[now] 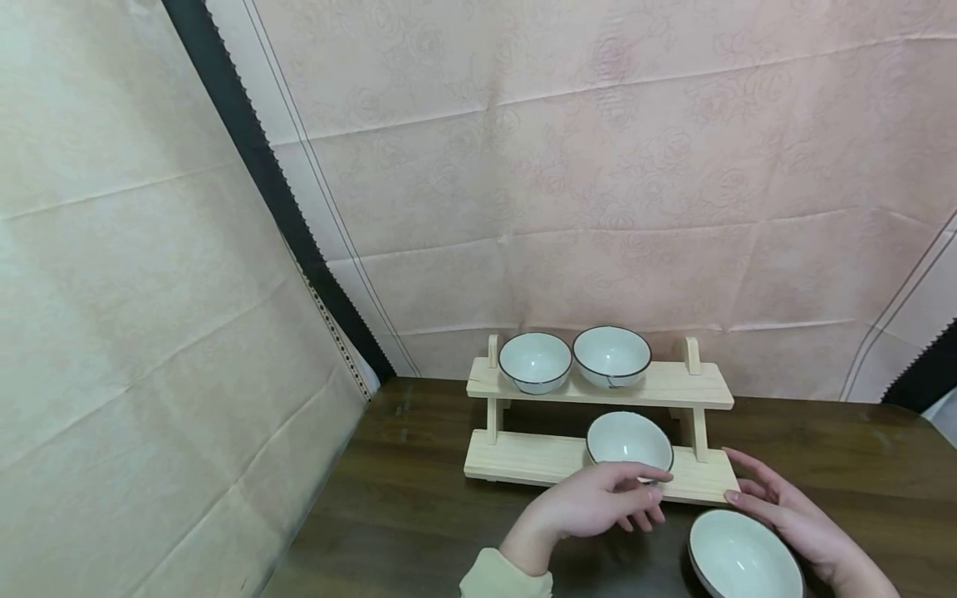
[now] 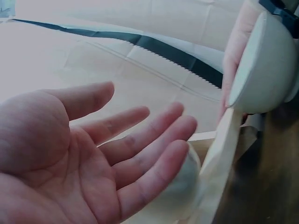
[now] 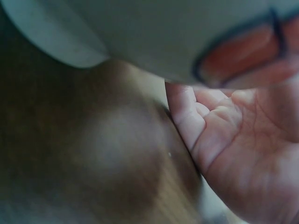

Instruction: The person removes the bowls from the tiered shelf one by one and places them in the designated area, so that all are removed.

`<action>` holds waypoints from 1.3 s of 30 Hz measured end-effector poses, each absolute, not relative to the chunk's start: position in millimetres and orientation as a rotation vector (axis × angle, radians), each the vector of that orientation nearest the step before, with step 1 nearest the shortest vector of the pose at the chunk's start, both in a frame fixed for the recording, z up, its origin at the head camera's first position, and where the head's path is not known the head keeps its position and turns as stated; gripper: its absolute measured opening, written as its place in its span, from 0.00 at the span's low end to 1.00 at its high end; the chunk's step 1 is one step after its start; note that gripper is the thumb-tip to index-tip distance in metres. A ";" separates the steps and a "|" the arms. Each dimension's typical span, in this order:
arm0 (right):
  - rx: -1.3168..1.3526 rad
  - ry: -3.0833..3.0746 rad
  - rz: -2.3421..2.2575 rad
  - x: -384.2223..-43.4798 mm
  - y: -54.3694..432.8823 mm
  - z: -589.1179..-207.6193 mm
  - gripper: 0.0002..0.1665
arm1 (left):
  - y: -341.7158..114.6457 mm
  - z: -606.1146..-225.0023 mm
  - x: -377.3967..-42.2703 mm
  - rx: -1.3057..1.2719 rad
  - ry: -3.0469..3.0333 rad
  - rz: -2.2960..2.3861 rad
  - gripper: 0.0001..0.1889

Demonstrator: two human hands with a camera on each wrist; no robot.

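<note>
My left hand (image 1: 598, 500) hovers in front of the two-tier wooden shelf (image 1: 523, 454), near the white bowl (image 1: 628, 438) on its lower tier. In the left wrist view its fingers (image 2: 154, 170) are extended with nothing held. At the shelf's right end is my right hand (image 1: 796, 519), thumb and fingers stretched toward the lower board's end; whether they press on it I cannot tell. Beside that hand, a larger white bowl (image 1: 743, 558) stands upright on the table. Seen from the right wrist, its outside (image 3: 149, 37) carries a dark-outlined red pattern and covers part of the hand.
Two white dark-rimmed bowls, a left one (image 1: 534, 362) and a right one (image 1: 613, 355), sit side by side on the upper tier. Under the shelf is a dark brown wooden table (image 1: 389, 507). Pale patterned cloth (image 1: 598, 183) hangs behind it and more (image 1: 149, 332) at the left.
</note>
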State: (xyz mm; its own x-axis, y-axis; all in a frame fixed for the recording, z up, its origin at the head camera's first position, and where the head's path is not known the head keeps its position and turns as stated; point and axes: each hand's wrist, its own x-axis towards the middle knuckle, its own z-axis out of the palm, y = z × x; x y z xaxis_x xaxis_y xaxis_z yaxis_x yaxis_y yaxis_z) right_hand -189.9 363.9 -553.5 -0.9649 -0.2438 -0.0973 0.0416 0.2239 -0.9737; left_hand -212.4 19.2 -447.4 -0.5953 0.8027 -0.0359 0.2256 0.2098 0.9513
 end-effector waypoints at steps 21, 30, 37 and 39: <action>-0.212 2.258 -1.856 -189.1 363.4 -555.2 0.34 | -4.2 -447.9 -255.9 0.863 2.547 1.600 0.14; -0.203 2.250 -1.859 -189.3 363.4 -554.5 0.33 | -9.6 -454.8 -268.8 0.770 2.738 1.421 0.19; -0.214 2.242 -1.866 -189.3 363.4 -554.9 0.33 | -7.9 -463.4 -272.3 0.749 2.663 1.381 0.23; -0.224 2.237 -1.875 -189.4 363.6 -555.3 0.33 | -6.6 -466.4 -271.8 0.734 2.635 1.386 0.24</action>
